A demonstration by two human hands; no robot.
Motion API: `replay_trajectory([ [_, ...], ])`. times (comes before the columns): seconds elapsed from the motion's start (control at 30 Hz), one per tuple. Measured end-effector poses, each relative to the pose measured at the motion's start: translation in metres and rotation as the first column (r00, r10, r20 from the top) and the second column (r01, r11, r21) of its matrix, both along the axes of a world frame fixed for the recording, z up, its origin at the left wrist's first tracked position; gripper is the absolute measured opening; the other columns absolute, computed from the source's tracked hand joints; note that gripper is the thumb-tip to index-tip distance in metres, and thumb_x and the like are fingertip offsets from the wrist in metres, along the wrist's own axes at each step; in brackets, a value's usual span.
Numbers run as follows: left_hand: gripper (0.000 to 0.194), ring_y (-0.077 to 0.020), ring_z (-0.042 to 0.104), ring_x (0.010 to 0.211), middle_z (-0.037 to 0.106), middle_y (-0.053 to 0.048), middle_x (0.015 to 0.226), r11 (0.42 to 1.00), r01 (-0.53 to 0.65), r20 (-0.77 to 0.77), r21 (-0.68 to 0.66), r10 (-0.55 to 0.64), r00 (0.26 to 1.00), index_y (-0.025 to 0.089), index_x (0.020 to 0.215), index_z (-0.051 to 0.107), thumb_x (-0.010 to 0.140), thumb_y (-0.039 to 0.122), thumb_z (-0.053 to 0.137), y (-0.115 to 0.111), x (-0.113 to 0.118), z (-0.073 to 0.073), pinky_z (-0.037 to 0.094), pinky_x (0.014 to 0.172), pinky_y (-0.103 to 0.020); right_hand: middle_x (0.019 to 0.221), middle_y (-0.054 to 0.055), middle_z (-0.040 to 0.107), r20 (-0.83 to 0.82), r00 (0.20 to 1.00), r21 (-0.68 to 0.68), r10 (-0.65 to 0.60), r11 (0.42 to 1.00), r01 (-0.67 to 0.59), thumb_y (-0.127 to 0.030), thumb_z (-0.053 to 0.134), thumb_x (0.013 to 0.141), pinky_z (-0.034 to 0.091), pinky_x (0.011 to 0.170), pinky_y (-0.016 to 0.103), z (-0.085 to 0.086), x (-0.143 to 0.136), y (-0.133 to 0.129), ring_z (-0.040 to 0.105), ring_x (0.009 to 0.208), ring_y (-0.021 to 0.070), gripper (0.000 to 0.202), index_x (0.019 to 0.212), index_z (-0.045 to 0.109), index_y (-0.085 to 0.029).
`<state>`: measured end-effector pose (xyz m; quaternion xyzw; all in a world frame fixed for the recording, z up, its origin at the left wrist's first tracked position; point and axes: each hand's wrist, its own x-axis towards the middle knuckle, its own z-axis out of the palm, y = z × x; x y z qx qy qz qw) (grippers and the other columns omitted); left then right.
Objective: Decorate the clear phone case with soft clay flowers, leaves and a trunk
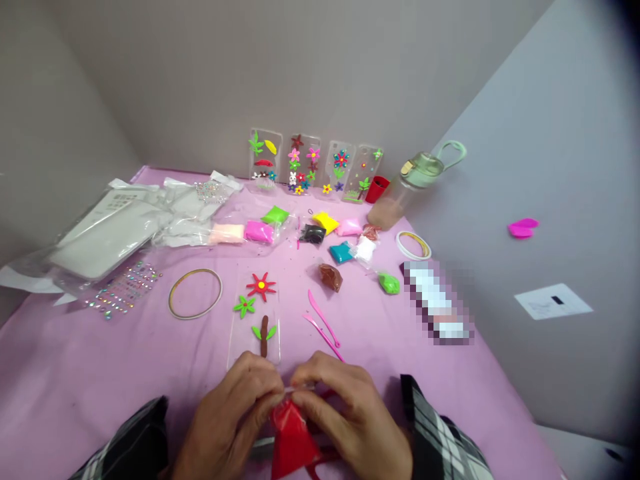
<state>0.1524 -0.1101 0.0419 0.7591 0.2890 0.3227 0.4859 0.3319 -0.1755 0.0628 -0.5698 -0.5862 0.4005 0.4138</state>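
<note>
Both hands meet at the bottom centre over a red clay packet. My left hand pinches the clear wrapper at the packet's top from the left. Fingers of my right hand close on the same wrapper from the right. Just beyond them lies a clear phone case bearing a red clay flower, a green flower and a brown stem with green leaves. Two pink modelling tools lie right of the case. Part of a red-handled item under my right hand is hidden.
Clay packets lie mid-table, with a brown one nearer. Decorated cases and a bottle stand at the back. Bagged cases, gem stickers and a tape ring are left; a pixelated object is right.
</note>
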Motion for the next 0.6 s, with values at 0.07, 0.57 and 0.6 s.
replay_trajectory([
  [0.07, 0.016, -0.0113, 0.06, 0.067, 0.06, 0.004, 0.075, 0.994, 0.008, -0.031, -0.107, -0.011, 0.999, 0.026, 0.082, 0.06, 0.095, 0.022, 0.053, -0.002, 0.0, -0.002, 0.049, 0.064, -0.017, 0.076, -0.001, 0.063, 0.017, 1.0, 0.021, -0.017, 1.0, 0.017, -0.016, 0.059, 0.093, 0.044, 0.066, 0.021, -0.001, 0.0, -0.001, 0.058, 0.068, 0.0108, 0.011, 0.084, 0.065, -0.019],
  [0.57, 0.022, -0.0168, 0.064, 0.08, 0.065, 0.003, 0.082, 0.776, -0.099, -0.047, -0.622, 0.089, 0.995, 0.025, 0.094, 0.058, 0.082, 0.04, 0.069, -0.002, 0.001, 0.005, 0.049, 0.073, -0.024, 0.08, -0.001, 0.06, -0.101, 0.99, -0.129, -0.098, 0.988, 0.084, -0.026, 0.059, 0.094, 0.043, 0.072, 0.025, 0.007, 0.002, 0.004, 0.056, 0.076, 0.0137, 0.019, 0.077, 0.061, -0.019],
  [0.6, 0.019, -0.0166, 0.063, 0.079, 0.064, 0.003, 0.08, 0.779, -0.071, -0.034, -0.623, 0.064, 0.997, 0.024, 0.088, 0.058, 0.084, 0.041, 0.067, 0.0, 0.002, 0.007, 0.049, 0.072, -0.024, 0.081, -0.001, 0.06, -0.112, 0.989, -0.126, -0.1, 0.988, 0.086, -0.027, 0.059, 0.094, 0.043, 0.072, 0.026, 0.008, 0.002, 0.004, 0.056, 0.077, 0.0138, 0.017, 0.079, 0.062, -0.019],
])
